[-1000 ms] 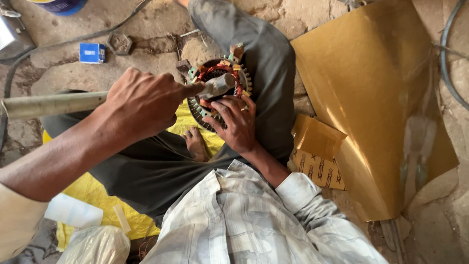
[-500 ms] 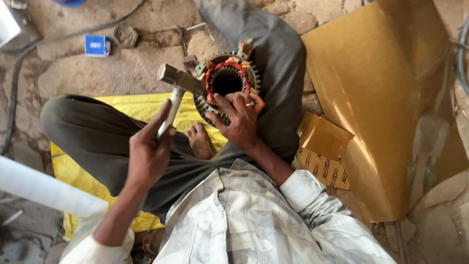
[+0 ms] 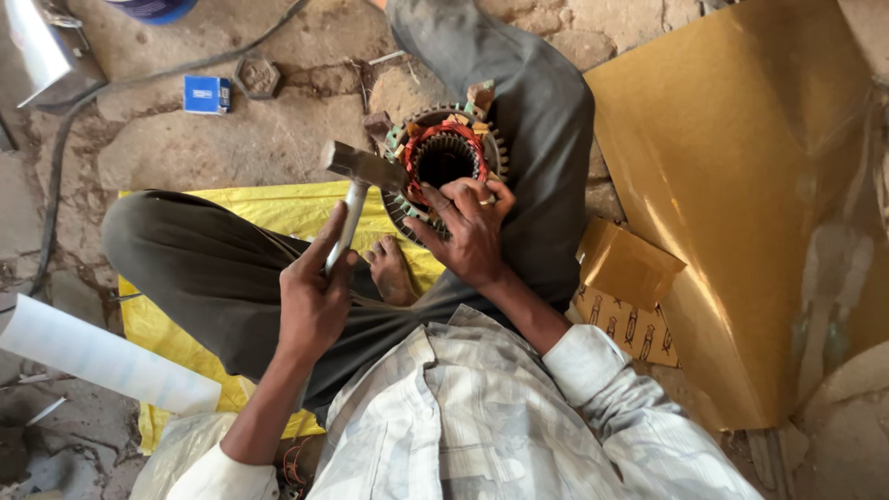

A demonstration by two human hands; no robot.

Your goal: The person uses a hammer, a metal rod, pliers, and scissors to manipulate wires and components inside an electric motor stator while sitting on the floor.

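The big sheet of gold-coloured paper [image 3: 741, 185] lay on the dirt floor [image 3: 185, 148] to the person's right, and a yellow sack [image 3: 278, 208] was spread under the crossed legs. Against the right leg stood the motor stator [image 3: 444, 157], a toothed steel ring with copper windings, just where it had been a second before. The left hand [image 3: 315, 301] gripped the handle of a hammer [image 3: 356, 171], fingers clenched round it. A second earlier that hand was up against the stator with the hammer head on the windings; half a second back it had drawn away, and now the head hung just beside the ring's left edge, a little lower and nearer than then. That looked like a tapping rhythm, the blow about to land again. The right hand [image 3: 472, 231] had stayed on the ring's near rim, fingers spread and pressing, not closed round it. A small blue box [image 3: 206, 93] lay well apart on the floor
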